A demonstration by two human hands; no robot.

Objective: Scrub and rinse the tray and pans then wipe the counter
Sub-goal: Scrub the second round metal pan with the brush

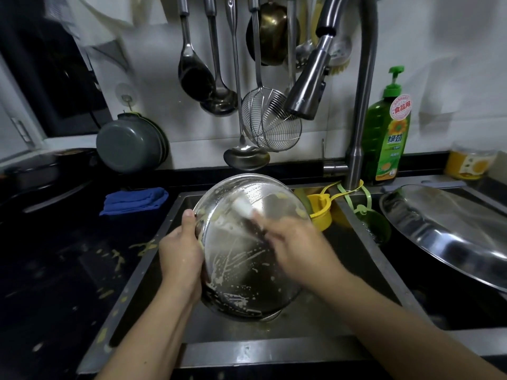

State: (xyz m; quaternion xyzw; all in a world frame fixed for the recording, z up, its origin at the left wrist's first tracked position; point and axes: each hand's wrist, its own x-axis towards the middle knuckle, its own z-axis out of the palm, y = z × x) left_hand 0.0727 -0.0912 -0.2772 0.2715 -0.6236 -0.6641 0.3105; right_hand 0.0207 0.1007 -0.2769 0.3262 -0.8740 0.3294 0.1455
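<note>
A round steel pan (pixel 241 259) streaked with pale batter is tilted over the left sink basin (pixel 337 272). My left hand (pixel 181 250) grips its left rim, thumb on the edge. My right hand (pixel 296 248), blurred, holds a white-tipped scrubber (pixel 242 208) against the pan's inner face. A second large steel pan (pixel 444 229) lies slanted across the right basin. The black counter (pixel 68 270) on the left carries yellow batter splashes (pixel 142 246).
A folded blue cloth (pixel 135 200) lies on the counter behind the splashes. The pull-down tap (pixel 310 86) hangs above the sink. Green dish soap (pixel 385 133) stands at the back right. Yellow and green sink strainers (pixel 319 212) hang on the divider. Ladles and a wire skimmer (pixel 270 122) hang on the wall.
</note>
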